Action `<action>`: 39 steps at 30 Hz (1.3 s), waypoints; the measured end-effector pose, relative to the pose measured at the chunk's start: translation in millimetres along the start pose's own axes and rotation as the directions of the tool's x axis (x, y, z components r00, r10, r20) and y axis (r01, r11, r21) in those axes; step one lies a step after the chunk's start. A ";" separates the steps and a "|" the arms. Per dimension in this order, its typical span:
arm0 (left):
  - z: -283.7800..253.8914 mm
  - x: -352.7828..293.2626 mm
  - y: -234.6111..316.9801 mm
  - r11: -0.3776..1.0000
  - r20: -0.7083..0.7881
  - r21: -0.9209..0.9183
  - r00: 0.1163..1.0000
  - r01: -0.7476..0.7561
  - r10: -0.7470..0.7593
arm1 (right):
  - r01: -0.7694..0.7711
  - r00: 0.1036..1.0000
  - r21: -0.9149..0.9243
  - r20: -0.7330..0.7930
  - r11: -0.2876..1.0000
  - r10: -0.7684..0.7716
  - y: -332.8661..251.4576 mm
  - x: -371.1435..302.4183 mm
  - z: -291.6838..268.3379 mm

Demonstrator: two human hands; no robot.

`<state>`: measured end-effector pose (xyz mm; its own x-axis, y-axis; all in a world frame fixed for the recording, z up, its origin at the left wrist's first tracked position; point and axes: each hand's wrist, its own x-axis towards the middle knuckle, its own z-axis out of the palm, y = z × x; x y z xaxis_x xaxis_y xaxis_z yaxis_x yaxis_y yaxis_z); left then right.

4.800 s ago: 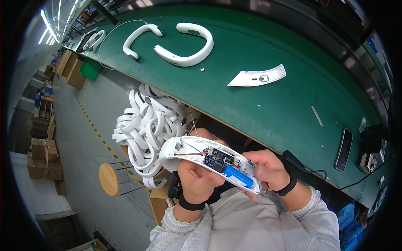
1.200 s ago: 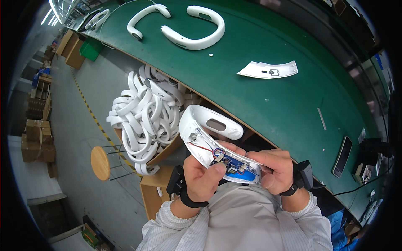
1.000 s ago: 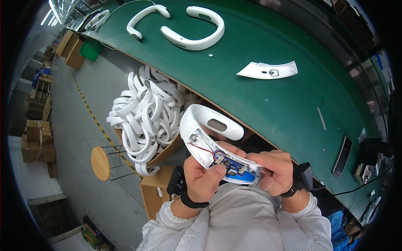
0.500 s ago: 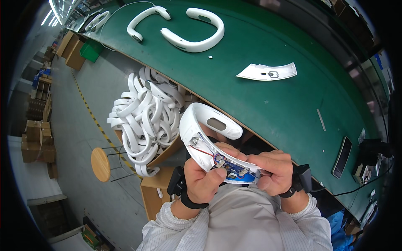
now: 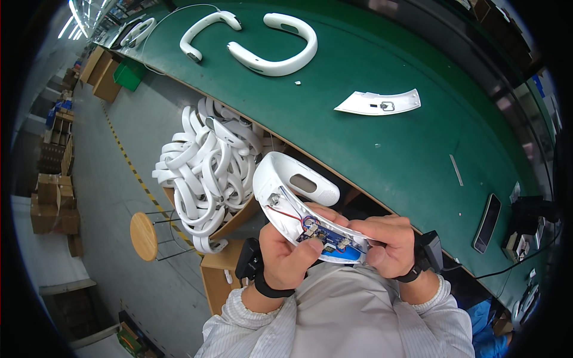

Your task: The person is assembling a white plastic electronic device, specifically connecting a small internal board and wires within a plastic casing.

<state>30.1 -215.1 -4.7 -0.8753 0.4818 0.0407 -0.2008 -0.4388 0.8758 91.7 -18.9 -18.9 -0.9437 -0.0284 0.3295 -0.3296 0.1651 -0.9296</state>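
A white U-shaped neckband device [image 5: 276,174] is held over my lap, near the table edge, with one arm's cover off. Inside show a blue circuit board [image 5: 330,236], red and dark wires [image 5: 285,213] and a bright blue part [image 5: 346,253] under the board. My left hand [image 5: 287,258] is closed round the open arm, its thumb on the inner edge by the board. At the arm's tip my right hand [image 5: 389,240] pinches the end between thumb and forefinger; whether it also grips a wire or small part is hidden.
On the green table [image 5: 382,164] lie a loose white cover [image 5: 364,106], two white neckbands [image 5: 301,59], [image 5: 200,30] and a phone [image 5: 487,224]. Left of me, a cardboard box [image 5: 239,219] overflows with white neckbands [image 5: 203,161]. A round wooden stool [image 5: 143,237] stands beyond it.
The neckband device has tilted slightly, its far arm moving a little to the left and down. Both hands keep their hold, with only a small shift left by the right hand.
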 end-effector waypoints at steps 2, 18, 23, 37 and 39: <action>2.4 0.7 1.3 1.000 -0.032 -0.006 0.999 0.021 -0.021 | 0.005 1.000 -0.006 0.001 1.000 -0.005 0.9 -0.3 -0.1; -0.2 2.9 5.8 0.985 0.061 -0.126 0.992 0.120 -0.113 | -0.245 0.968 0.128 -0.023 0.961 0.250 -6.5 -3.8 -4.2; -49.8 -8.5 22.6 0.989 0.060 0.105 0.994 -0.100 0.094 | -0.419 0.878 0.392 -0.058 0.819 0.476 3.1 -25.9 -29.3; -198.4 24.0 -161.6 0.026 0.055 0.998 0.986 -0.060 0.158 | -0.348 0.877 0.629 -0.044 0.695 0.479 8.3 -44.0 -37.2; -201.6 27.2 -160.1 0.047 0.097 0.993 0.969 -0.111 0.226 | -0.399 0.857 0.553 -0.060 0.732 0.512 6.8 -42.2 -29.2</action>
<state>-50.2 -284.6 -240.8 -0.8509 0.4419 0.2839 0.5242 0.6790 0.5140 130.1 12.2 -34.3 -0.9758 0.1190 -0.1836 0.1195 -0.4132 -0.9028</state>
